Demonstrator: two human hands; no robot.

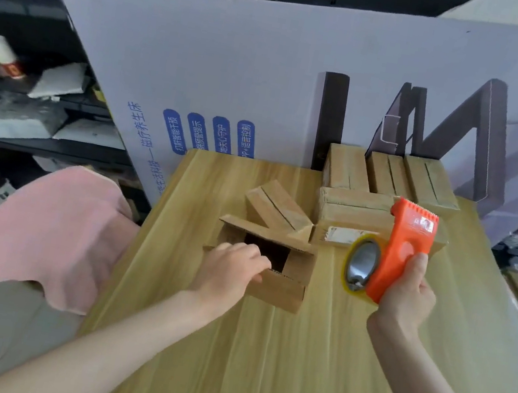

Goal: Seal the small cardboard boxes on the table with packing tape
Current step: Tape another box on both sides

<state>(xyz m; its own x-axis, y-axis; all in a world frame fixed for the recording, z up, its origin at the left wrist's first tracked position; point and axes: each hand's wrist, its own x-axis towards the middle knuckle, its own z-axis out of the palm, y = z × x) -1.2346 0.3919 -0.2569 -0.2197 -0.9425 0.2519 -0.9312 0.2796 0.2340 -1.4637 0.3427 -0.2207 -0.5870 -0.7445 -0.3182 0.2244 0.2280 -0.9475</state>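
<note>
A small cardboard box (283, 286) stands in the middle of the wooden table (256, 367) with its top flaps open and a dark inside showing. My left hand (231, 270) grips its near-left flap, fingers curled over the edge. To the right, my right hand (406, 293) holds an orange tape dispenser (403, 248) with a clear tape roll (361, 265), lifted above the table and apart from the open box. Another small box (278, 208) lies tilted just behind the open one.
Several closed small boxes (390, 184) are stacked at the table's back right. A large white printed carton (237, 72) leans behind the table. A pink cloth (53, 230) hangs off the left side. Cluttered shelves (12, 86) stand at far left.
</note>
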